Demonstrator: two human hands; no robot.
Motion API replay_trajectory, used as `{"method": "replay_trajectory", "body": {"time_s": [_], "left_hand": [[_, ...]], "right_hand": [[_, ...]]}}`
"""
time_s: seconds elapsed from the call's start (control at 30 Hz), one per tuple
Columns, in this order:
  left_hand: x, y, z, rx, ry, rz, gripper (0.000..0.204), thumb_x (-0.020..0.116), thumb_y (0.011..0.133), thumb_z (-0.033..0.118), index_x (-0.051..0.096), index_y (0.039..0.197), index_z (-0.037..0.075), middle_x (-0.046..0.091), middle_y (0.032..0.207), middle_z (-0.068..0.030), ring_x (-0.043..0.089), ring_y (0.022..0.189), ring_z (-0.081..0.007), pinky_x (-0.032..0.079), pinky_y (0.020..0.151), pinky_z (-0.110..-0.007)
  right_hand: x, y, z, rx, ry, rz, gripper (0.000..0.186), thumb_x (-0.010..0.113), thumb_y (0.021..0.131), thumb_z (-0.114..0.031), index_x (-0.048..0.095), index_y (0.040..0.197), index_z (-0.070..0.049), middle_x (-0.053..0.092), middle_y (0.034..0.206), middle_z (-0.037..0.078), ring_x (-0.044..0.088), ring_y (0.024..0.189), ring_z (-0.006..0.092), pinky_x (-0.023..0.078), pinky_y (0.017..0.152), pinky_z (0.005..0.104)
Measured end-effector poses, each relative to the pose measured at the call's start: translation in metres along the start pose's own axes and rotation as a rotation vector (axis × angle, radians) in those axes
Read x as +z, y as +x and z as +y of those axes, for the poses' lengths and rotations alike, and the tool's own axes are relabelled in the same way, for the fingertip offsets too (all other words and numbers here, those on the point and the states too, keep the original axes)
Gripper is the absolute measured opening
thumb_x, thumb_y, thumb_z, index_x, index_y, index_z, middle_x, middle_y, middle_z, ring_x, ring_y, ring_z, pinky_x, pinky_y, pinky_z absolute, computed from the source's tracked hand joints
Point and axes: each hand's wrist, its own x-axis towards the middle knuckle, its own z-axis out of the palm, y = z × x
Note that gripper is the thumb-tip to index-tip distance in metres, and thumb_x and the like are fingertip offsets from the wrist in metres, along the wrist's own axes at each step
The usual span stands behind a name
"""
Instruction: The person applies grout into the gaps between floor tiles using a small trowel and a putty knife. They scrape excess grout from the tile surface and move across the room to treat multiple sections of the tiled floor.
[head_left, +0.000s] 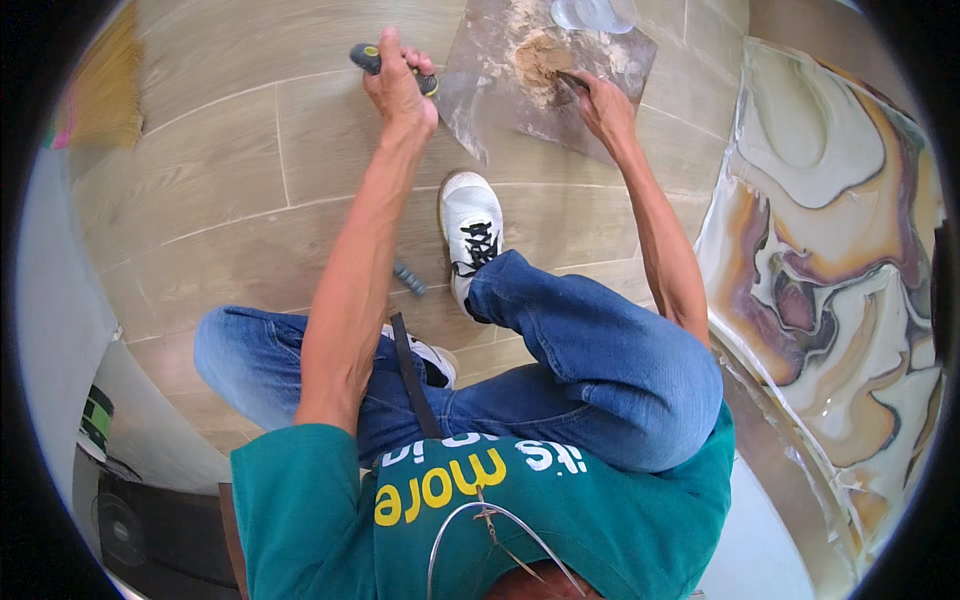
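My left hand [403, 92] is wrapped round the black and yellow handle of a scraper [367, 58]. Its wide greyish blade, blurred, reaches over the left edge of a dusty, stained board [600, 118] on the floor. In my right hand [606, 108] is a thin dark tool [572, 80], mostly hidden by the fingers. The tool's tip touches a heap of brown powder [541, 62] in the middle of the board. Behind the heap, at the board's far edge, sits a clear plastic container [594, 14].
Wood-look tiles [230, 150] cover the floor where I squat. A small grey threaded piece [408, 278] lies by my white shoe [470, 225]. Broom bristles [105, 85] are at far left. Along the right stands a glossy marble-patterned panel [830, 280]. A black device [150, 530] is at lower left.
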Motion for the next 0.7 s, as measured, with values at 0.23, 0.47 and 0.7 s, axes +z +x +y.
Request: {"method": "replay_trajectory", "body": {"time_s": [0.23,0.47,0.7], "left_hand": [[0.003,0.014,-0.036,0.047,-0.017,0.001,0.033,0.065,0.088,0.028,0.043,0.073,0.009,0.044,0.059,-0.001,0.044,0.049,-0.0127,0.037,0.046,-0.029],[0.003,0.015,-0.05,0.104,-0.036,0.032,0.032,0.064,0.089,0.027,0.042,0.073,0.01,0.043,0.057,-0.0005,0.041,0.047,-0.0114,0.036,0.044,-0.028],[0.002,0.015,-0.053,0.124,-0.042,0.067,0.029,0.063,0.088,0.024,0.042,0.075,0.01,0.042,0.056,-0.0001,0.041,0.046,-0.0107,0.034,0.043,-0.027]], "right_hand": [[-0.019,0.007,-0.03,0.076,0.228,-0.079,0.034,0.054,0.087,-0.019,0.065,0.119,-0.015,0.067,0.092,0.023,0.065,0.086,0.0378,0.049,0.077,0.0437],[-0.018,0.018,-0.019,0.071,0.331,-0.139,0.034,0.056,0.086,-0.017,0.066,0.118,-0.012,0.069,0.086,0.017,0.065,0.078,0.0295,0.049,0.074,0.0374],[-0.016,0.03,-0.025,0.005,0.352,-0.263,0.035,0.056,0.087,-0.012,0.065,0.121,-0.011,0.069,0.087,0.012,0.061,0.076,0.0204,0.048,0.074,0.0328]]}}
